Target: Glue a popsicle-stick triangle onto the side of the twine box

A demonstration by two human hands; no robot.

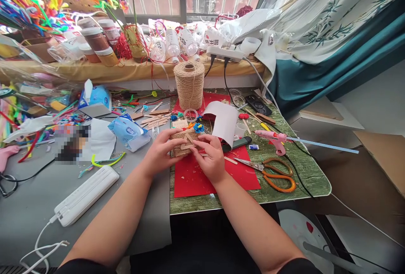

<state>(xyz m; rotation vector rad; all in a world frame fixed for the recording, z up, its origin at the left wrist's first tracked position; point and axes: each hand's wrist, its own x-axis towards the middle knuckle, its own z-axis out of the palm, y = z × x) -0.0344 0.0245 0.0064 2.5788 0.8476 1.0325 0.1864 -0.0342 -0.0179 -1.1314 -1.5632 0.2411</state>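
Observation:
Over the red sheet (218, 182), a small twine-wrapped container (177, 142) lies on its side in the grip of my left hand (158, 152). Blue and orange pipe-cleaner flowers (198, 127) show at its far edge. Thin wooden craft sticks (189, 138) form an angled, triangle-like shape against its twine side. My right hand (211, 158) pinches the right end of these sticks between thumb and fingers. Whether the sticks are stuck down cannot be seen. The container's underside is hidden behind my fingers.
A twine spool (189, 86) stands behind my hands, with a curled white sheet (223, 124) beside it. To the right lie orange-handled scissors (278, 176) and a pink glue gun (276, 140). Tissue packs (128, 131) and a white power strip (87, 194) are at left.

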